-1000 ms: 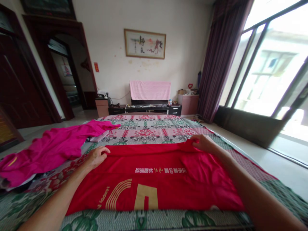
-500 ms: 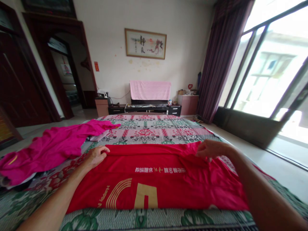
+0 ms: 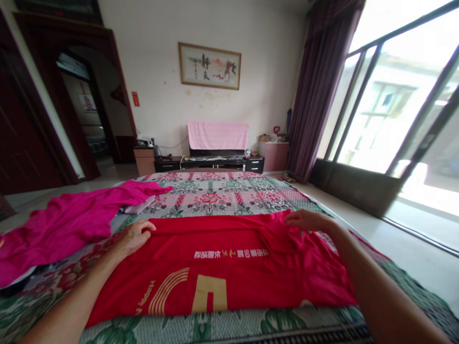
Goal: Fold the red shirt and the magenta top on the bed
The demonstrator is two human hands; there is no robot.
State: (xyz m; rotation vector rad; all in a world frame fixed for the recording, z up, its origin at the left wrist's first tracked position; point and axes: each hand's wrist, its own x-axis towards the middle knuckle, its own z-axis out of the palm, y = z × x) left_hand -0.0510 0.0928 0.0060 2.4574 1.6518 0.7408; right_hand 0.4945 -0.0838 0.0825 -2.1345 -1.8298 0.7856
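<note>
A red T-shirt (image 3: 247, 282) with gold and white print lies folded into a wide strip in front of me, its lettering upside down from here. My left hand (image 3: 138, 235) is at the far left corner, thumb and curled fingers closed on the cloth edge. Over the far right part, my right hand (image 3: 312, 220) has its fingers stretched out and slightly apart, touching the bunched fabric beside a folded-over flap. The fingertips partly blend into the creases there.
Beneath the shirt spreads a flower-patterned cover (image 3: 211, 198). A bright pink garment (image 3: 71, 215) lies crumpled at the left. Beyond stand a low black cabinet (image 3: 168, 166) and a pink towel (image 3: 218, 135) draped over something. A purple curtain (image 3: 322, 91) hangs by the window at right.
My right hand has loosened, its fingers straighter, and the flap under it lies flatter. My left hand stays at its corner. The whole view has shifted slightly to the right.
</note>
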